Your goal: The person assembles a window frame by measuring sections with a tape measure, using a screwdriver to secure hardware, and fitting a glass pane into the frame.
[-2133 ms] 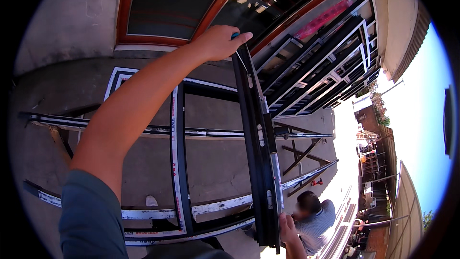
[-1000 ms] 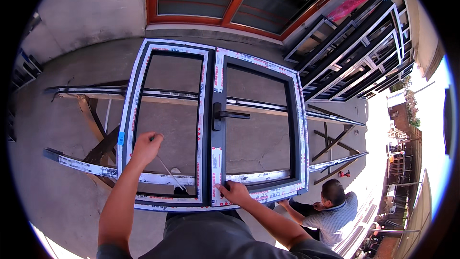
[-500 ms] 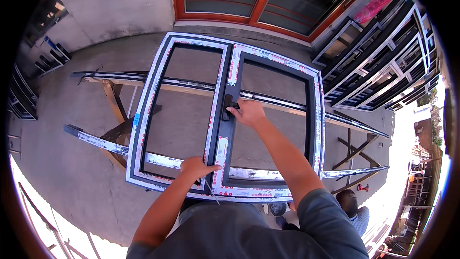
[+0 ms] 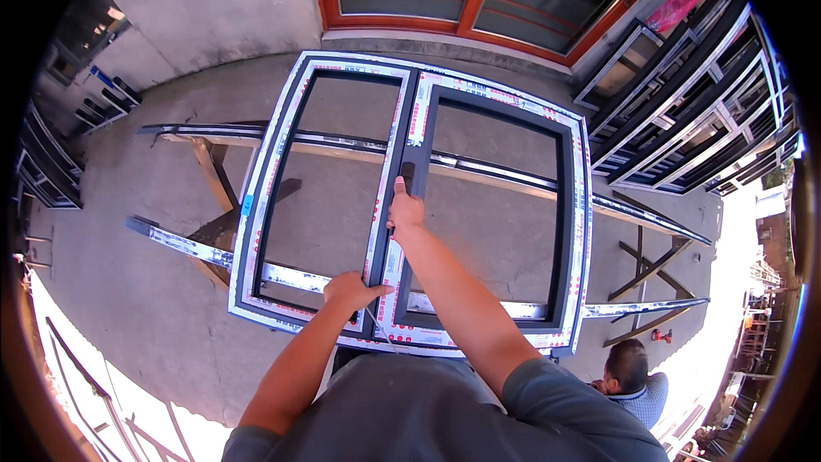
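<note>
A dark grey window frame [image 4: 301, 56] with two openings lies flat in front of me, partly covered in printed white protective film. A black window handle [image 4: 408, 173] sits on the middle upright of its right sash. My right hand [image 4: 407, 207] is closed round the handle's grip, thumb along the top; the grip is mostly hidden. My left hand [image 4: 349, 293] grips the middle upright at the near end, thumb stretched across it and the other fingers largely hidden. A thin metal rod [image 4: 380, 330] shows beside the left hand; whether it is held I cannot tell.
Two long rails [image 4: 184, 244] on wooden trestles [image 4: 214, 173] carry the frame. Finished frames [image 4: 684, 111] lean at the right. A co-worker [image 4: 633, 376] is low down at the near right, by a red tool [image 4: 661, 336]. Orange-framed doors [image 4: 462, 30] stand beyond.
My right hand has swung the handle from pointing right to pointing toward me along the upright. My left hand keeps its place. The co-worker shows more fully at the right.
</note>
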Available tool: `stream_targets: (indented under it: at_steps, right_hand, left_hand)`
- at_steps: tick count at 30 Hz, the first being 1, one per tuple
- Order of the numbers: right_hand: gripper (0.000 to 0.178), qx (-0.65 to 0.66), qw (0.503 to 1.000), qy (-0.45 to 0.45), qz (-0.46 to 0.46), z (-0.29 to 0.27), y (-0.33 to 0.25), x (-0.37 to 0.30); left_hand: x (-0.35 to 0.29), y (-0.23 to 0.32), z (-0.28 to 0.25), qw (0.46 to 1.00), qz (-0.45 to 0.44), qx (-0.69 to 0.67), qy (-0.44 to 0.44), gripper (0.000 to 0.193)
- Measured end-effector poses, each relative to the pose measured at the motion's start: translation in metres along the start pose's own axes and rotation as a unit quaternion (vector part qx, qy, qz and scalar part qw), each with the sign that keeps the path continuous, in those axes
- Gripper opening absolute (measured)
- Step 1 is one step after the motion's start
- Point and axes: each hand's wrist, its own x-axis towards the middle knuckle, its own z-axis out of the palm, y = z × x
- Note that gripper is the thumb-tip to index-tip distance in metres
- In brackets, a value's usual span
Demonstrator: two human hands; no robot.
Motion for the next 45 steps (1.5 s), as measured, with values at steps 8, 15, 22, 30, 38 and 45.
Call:
stream_targets:
  at_steps: [8, 15, 22, 30, 38, 45]
  right_hand:
    - [0.051, 0.041, 0.985, -0.058, -0.157, -0.035, 0.023, -0.004]
    - [0.101, -0.36, 0.886, 0.001, -0.292, -0.087, 0.115, -0.062]
    - [0.126, -0.32, 0.912, -0.08, -0.242, -0.086, 0.147, -0.056]
    - [0.123, -0.311, 0.925, -0.141, -0.166, -0.097, 0.15, -0.065]
    - [0.122, -0.258, 0.94, -0.185, -0.128, -0.099, 0.155, -0.086]
    - [0.115, -0.24, 0.942, -0.199, -0.124, -0.101, 0.162, -0.067]
  left_hand:
    - [-0.012, -0.02, 0.009, 0.998, -0.041, -0.044, -0.013, 0.1]
    - [-0.071, -0.085, 0.028, 0.988, -0.098, -0.083, 0.089, 0.067]
    - [-0.095, -0.122, 0.05, 0.967, -0.091, -0.114, 0.209, 0.074]
    - [-0.093, -0.122, 0.053, 0.957, -0.087, -0.138, 0.24, 0.071]
    - [-0.084, -0.102, 0.064, 0.977, -0.043, -0.159, 0.134, 0.093]
    - [-0.059, -0.049, 0.047, 0.994, -0.034, -0.1, 0.008, 0.09]
